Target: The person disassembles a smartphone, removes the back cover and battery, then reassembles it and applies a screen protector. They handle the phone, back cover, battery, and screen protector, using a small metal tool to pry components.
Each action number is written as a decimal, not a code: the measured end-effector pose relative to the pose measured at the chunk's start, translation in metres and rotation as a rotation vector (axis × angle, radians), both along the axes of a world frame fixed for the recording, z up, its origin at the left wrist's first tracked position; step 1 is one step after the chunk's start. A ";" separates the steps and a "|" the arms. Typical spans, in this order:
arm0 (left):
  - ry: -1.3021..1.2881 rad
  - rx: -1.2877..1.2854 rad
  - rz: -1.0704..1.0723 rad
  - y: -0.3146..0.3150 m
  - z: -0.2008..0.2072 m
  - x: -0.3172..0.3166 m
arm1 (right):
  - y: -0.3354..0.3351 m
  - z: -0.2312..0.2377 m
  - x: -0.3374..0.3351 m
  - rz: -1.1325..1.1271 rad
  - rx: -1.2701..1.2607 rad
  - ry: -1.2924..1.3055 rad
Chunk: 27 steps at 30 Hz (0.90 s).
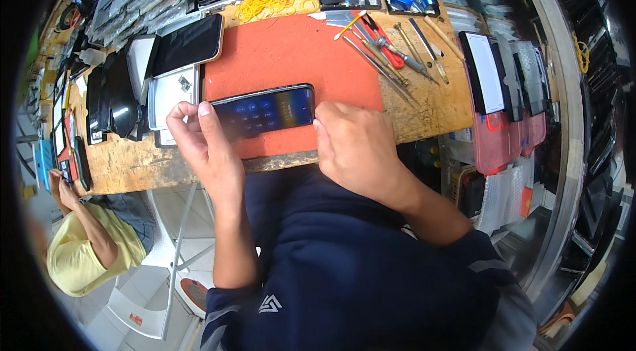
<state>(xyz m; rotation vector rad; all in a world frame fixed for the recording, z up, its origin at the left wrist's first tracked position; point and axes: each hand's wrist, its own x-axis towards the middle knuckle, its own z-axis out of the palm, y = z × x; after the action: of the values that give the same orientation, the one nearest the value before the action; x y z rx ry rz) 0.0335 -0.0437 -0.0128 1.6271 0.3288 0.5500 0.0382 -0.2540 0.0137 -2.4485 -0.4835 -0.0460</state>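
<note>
A dark smartphone (262,112) is held sideways over the red-orange mat, near the bench's front edge. Its screen is lit, with rows of round keys and a yellowish band toward the right end. My left hand (211,149) grips the left end, thumb on the front and fingers curled behind. At the right end is my right hand (358,146), its fingers folded and thumb pressed against the index finger, close against the phone's short edge. What this pinch holds, if anything, is hidden by the fingers.
The mat (285,53) covers the middle of the wooden bench (434,102). Screwdrivers and tweezers (391,59) lie to its right. A black-screened tablet (187,45) rests left, near stacked wrapped panels (142,3). Yellow cord (273,3) lies behind. Another person in yellow (99,248) sits left.
</note>
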 end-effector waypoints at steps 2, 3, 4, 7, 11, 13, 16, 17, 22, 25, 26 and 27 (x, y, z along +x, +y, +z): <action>-0.003 0.011 0.010 -0.001 0.001 -0.003 | 0.000 0.005 0.002 0.015 -0.063 0.070; 0.009 0.012 0.012 -0.001 0.001 -0.003 | -0.001 0.007 0.004 0.029 -0.083 0.085; 0.004 0.004 0.011 -0.001 0.000 -0.003 | -0.003 0.010 0.007 0.055 -0.111 0.127; 0.013 -0.026 -0.012 -0.001 0.001 -0.003 | -0.016 0.019 0.018 0.146 -0.158 0.191; -0.073 0.000 -0.017 -0.005 0.003 0.000 | -0.022 0.024 0.033 0.218 -0.179 0.236; -0.127 -0.020 -0.029 -0.004 0.008 0.007 | -0.019 0.023 0.040 0.168 -0.176 0.263; -0.141 0.004 0.019 0.003 0.019 0.020 | -0.018 0.022 0.044 0.321 -0.233 0.167; -0.116 -0.008 0.027 0.008 0.024 0.025 | -0.019 0.022 0.046 0.338 -0.270 0.192; -0.256 0.199 -0.011 0.033 0.052 0.048 | -0.031 0.027 0.078 0.049 -0.189 0.093; -0.311 0.489 -0.218 0.029 0.064 0.069 | -0.031 0.036 0.103 -0.148 -0.012 -0.176; -0.358 0.573 -0.266 0.023 0.065 0.076 | -0.029 0.040 0.104 -0.096 0.051 -0.258; -0.407 0.656 -0.315 0.015 0.065 0.083 | -0.026 0.043 0.103 -0.076 0.092 -0.304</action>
<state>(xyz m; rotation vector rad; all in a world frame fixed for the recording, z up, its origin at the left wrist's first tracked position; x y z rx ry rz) 0.1167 -0.0283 0.0524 2.0797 -0.4528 0.7746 0.1412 -0.2803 0.0571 -2.3770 -0.5057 -0.4678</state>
